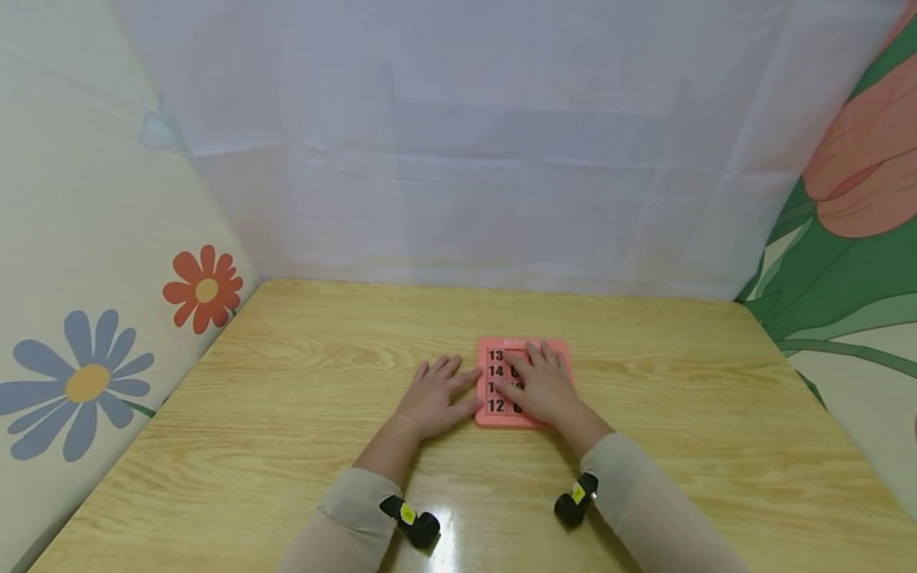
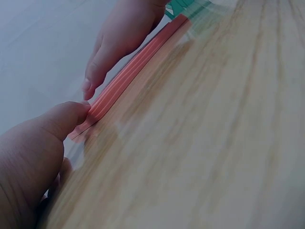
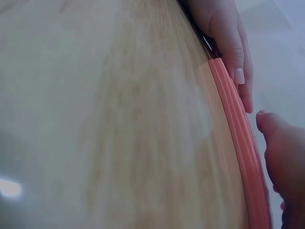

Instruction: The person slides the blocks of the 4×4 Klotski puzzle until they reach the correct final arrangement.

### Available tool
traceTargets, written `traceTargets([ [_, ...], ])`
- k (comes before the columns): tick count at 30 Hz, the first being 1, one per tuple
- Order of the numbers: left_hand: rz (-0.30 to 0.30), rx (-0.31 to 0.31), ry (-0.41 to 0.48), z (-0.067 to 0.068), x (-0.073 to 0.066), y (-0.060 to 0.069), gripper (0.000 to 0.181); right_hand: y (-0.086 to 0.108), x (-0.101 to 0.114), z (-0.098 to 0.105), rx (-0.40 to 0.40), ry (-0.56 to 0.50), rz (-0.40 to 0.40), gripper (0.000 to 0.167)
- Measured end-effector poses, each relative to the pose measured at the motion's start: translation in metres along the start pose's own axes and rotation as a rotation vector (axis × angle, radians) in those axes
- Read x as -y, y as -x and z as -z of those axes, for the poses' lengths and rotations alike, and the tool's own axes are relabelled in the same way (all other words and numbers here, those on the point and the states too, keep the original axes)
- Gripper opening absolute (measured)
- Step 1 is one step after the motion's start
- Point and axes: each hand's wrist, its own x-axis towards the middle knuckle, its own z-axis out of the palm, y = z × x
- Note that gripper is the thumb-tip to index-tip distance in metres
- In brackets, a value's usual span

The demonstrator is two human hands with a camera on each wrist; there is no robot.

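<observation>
A pink number sliding puzzle (image 1: 496, 371) lies flat on the wooden table, with black numerals such as 13, 14 and 12 showing on its left column. My left hand (image 1: 435, 398) rests at its left side, fingers spread, thumb and forefinger touching the pink frame. Over the tiles lies my right hand (image 1: 546, 388), its fingers extended and covering most of the right columns. From the left wrist, the puzzle's ridged side (image 2: 128, 74) shows beside the left thumb. In the right wrist view, the right thumb (image 3: 271, 125) sits just above the puzzle's edge (image 3: 242, 138).
The wooden table (image 1: 322, 334) extends around the puzzle on all sides. A white sheet (image 1: 458, 199) hangs behind it, and flower-printed panels (image 1: 86, 239) flank the sides. Black wrist cameras (image 1: 423, 527) are strapped over both sleeves.
</observation>
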Motion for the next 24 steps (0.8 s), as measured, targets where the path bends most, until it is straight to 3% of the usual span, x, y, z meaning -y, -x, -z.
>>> traceTargets([
  [5, -0.005, -0.006, 0.0, -0.001, 0.0, 0.0, 0.059, 0.005, -0.01, 0.002, -0.044, 0.003, -0.009, 0.065],
  [13, -0.001, -0.001, 0.007, 0.0, 0.001, 0.0, 0.059, 0.013, -0.029, 0.005, -0.047, -0.004, -0.074, 0.068],
  [24, 0.011, 0.009, 0.01, 0.002, 0.002, 0.001, 0.059, 0.016, -0.032, 0.009, -0.027, -0.01, -0.102, 0.068],
])
